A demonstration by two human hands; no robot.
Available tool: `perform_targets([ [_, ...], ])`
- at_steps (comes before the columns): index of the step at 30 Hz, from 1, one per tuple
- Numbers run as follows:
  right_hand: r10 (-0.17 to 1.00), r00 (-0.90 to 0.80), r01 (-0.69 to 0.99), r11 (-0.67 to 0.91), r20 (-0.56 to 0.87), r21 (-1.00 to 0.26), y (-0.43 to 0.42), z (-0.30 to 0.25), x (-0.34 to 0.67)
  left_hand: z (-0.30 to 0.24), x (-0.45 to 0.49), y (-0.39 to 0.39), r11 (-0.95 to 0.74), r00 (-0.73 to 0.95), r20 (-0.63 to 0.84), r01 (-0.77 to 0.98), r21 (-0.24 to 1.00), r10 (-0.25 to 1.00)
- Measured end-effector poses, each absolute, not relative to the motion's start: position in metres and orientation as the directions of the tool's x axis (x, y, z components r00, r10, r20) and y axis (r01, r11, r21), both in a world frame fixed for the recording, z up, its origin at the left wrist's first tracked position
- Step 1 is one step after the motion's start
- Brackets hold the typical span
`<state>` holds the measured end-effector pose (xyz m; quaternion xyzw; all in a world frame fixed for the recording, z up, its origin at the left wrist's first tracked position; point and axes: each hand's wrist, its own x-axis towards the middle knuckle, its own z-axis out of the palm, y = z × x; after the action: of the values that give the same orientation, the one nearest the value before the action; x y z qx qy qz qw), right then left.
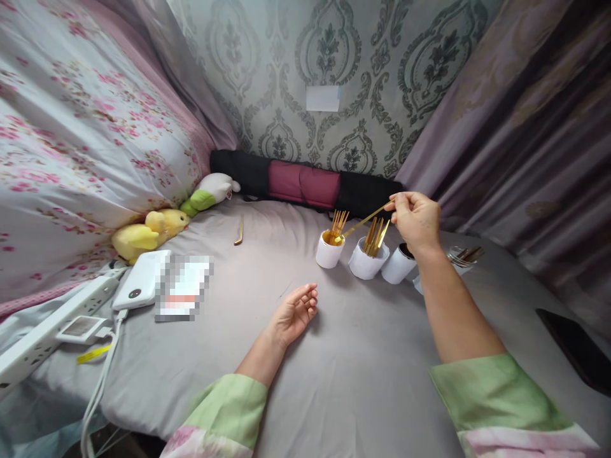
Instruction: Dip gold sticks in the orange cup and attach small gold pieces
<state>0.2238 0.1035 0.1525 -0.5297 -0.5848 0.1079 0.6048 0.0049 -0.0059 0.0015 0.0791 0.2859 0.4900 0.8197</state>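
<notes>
My right hand (pixel 416 219) is closed, its fingertips pinching one end of a long, thin gold-coloured stick (pixel 365 221). The stick slants down to the left, its small, wider tip at the rim of a white-wrapped cup (pixel 329 254) with several thin brown sticks (pixel 339 221) in it. To the right stands a second white cup (pixel 366 265) with several gold sticks (pixel 373 235); beside it a third white cup (pixel 397 267) leans. My left hand (pixel 294 313) lies palm up on the grey sheet (pixel 363 375), fingers loosely curled, holding nothing.
A gold piece with a bent end (pixel 239 232) lies far left. A jar with sticks (pixel 463 256) and a black phone (pixel 575 346) are on the right. Left: a white power bank (pixel 143 277), a power strip (pixel 57 324), cables and plush toys (pixel 150 234). A black-and-maroon roll (pixel 304 182) borders the wall.
</notes>
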Motion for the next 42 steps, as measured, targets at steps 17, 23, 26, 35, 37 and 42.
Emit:
perform_targets([
  [17,0.86,0.0,0.688,0.37,0.51,-0.625,0.126,0.132,0.199,0.002,0.005,-0.006,0.502,0.355,-0.388,-0.765,0.403,0.851],
  [23,0.881,-0.026,0.73,0.339,0.472,-0.593,0.128,0.126,0.196,0.002,0.005,-0.006,0.501,0.352,-0.39,-0.766,0.402,0.851],
  [26,0.892,-0.03,0.736,0.326,0.452,-0.594,0.128,0.122,0.194,0.002,0.005,-0.006,0.501,0.351,-0.392,-0.768,0.4,0.85],
  [35,0.915,-0.017,0.734,0.285,0.402,-0.616,0.132,0.111,0.194,0.001,0.005,-0.006,0.501,0.352,-0.39,-0.769,0.398,0.851],
  [37,0.919,-0.008,0.731,0.274,0.394,-0.625,0.133,0.109,0.194,0.001,0.005,-0.006,0.501,0.352,-0.39,-0.768,0.399,0.851],
  [42,0.921,0.025,0.729,0.249,0.388,-0.638,0.138,0.103,0.194,0.002,0.005,-0.006,0.499,0.351,-0.391,-0.77,0.396,0.851],
])
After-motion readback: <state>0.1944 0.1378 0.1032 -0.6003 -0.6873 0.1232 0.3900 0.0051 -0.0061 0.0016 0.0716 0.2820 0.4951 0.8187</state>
